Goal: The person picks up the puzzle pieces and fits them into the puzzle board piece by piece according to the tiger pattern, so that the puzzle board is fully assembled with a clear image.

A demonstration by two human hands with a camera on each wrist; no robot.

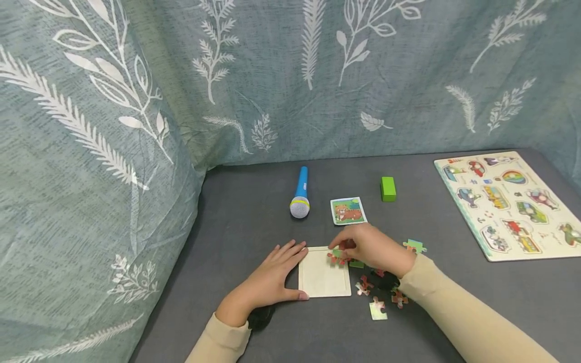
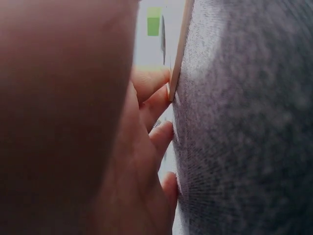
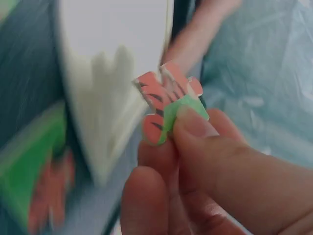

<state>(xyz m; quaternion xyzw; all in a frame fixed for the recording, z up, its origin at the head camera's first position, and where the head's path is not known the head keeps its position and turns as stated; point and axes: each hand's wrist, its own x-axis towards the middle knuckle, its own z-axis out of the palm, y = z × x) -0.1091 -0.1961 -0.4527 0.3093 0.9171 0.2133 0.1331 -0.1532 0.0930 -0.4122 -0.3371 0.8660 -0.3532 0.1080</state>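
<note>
1. Right hand pinches a puzzle piece: orange, black stripes, green bit.
2. It's over the pale tray, maybe touching, away from the counter's left edge.
3. Left hand, fingers spread, touches the tray.

Wooden vehicle puzzle board: right side cut off in my head view. Toy microphone: lettering too small for me to read. Green-and-orange jigsaw piece: blurred, cropped in my right-wrist view.
</note>
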